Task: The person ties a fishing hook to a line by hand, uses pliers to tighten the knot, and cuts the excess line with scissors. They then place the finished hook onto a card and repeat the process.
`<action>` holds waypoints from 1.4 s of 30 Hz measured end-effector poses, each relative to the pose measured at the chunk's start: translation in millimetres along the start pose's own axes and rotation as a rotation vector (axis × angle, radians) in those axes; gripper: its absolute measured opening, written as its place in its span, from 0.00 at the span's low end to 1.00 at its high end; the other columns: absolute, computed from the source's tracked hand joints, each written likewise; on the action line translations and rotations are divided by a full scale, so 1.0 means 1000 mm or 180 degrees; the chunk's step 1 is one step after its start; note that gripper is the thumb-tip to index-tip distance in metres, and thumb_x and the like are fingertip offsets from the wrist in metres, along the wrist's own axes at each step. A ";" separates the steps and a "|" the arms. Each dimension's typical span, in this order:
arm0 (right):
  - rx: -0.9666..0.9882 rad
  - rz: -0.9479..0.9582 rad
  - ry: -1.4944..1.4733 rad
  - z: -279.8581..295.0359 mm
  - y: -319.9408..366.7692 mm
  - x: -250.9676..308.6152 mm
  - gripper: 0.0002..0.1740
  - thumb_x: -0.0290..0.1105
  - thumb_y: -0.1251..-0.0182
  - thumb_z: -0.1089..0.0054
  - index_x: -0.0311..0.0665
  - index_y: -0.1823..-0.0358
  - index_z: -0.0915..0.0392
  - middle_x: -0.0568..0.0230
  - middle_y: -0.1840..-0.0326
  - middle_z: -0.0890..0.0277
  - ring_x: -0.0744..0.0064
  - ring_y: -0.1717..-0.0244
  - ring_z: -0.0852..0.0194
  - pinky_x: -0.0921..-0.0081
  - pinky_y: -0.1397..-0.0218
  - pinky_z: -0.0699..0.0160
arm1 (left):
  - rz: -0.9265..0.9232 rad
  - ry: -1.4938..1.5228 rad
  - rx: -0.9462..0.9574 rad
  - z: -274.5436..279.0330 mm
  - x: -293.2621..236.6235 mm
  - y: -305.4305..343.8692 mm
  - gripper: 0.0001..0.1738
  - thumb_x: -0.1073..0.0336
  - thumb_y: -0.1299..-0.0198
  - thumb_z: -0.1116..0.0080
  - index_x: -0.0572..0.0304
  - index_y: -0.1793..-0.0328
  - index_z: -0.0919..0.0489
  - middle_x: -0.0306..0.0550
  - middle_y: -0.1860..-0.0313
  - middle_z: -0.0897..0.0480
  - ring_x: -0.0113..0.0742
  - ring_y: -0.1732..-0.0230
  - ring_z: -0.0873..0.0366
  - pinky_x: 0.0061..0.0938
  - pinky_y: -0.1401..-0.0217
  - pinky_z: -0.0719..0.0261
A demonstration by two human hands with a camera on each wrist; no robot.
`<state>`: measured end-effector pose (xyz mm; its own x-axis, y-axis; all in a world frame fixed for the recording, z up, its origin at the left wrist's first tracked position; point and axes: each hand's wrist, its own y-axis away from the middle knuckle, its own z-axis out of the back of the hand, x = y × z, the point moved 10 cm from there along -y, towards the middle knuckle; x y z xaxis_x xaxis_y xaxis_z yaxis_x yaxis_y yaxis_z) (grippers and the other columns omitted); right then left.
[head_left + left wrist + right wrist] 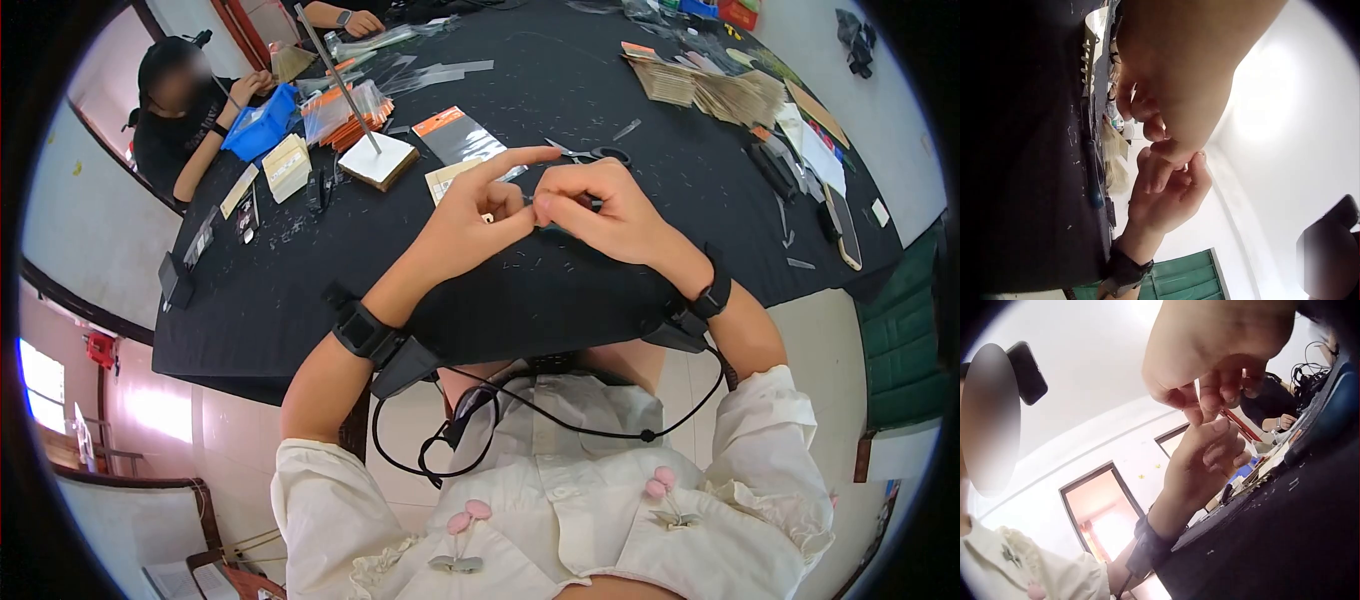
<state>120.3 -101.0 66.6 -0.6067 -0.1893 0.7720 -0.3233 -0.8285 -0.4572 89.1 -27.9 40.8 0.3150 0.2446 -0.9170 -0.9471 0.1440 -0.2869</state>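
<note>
Nearest you, the cable (590, 432) loops across your white shirt (560, 490), below the straps on your wrists (365, 330). Ahead, over the black table (500, 310), your left hand (470, 215) and right hand (605, 205) meet at the fingertips. Your left index finger reaches out nearly straight, the other fingers curled in; your right thumb and forefinger come together. You can't tell from any view whether something small is pinched there, as the fingers hide that spot. A blue object (1094, 178) lies on the table beneath them, mostly covered in the head view.

Just beyond your left hand lie a card (442, 183) and, partly under it or against it, an orange-topped clear bag (465, 138). The scissors (582, 154) lie just past your right hand, blades leftward. To the left stands a rod on a white-topped block (385, 163); at far right lies a phone (843, 228). Farther off are orange packets (345, 115), a blue tray (258, 125), brown packs (700, 85) and a seated person (165, 135).
</note>
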 end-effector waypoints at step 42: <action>-0.0263 -0.0499 -0.1294 0.011 -0.006 -0.034 0.16 0.33 0.35 0.52 0.34 0.80 0.26 0.74 0.86 0.38 0.87 0.86 0.48 0.85 0.82 0.50 | 0.0176 0.0301 0.0341 -0.012 0.001 0.006 0.21 0.64 0.35 0.53 0.68 0.78 0.19 0.39 0.84 0.25 0.22 0.80 0.37 0.20 0.73 0.38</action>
<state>150.4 -95.6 47.8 -0.2161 -0.2702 0.9382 -0.4557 -0.8220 -0.3417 83.4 -37.9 34.8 0.2505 0.1643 -0.9541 -0.9492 0.2357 -0.2086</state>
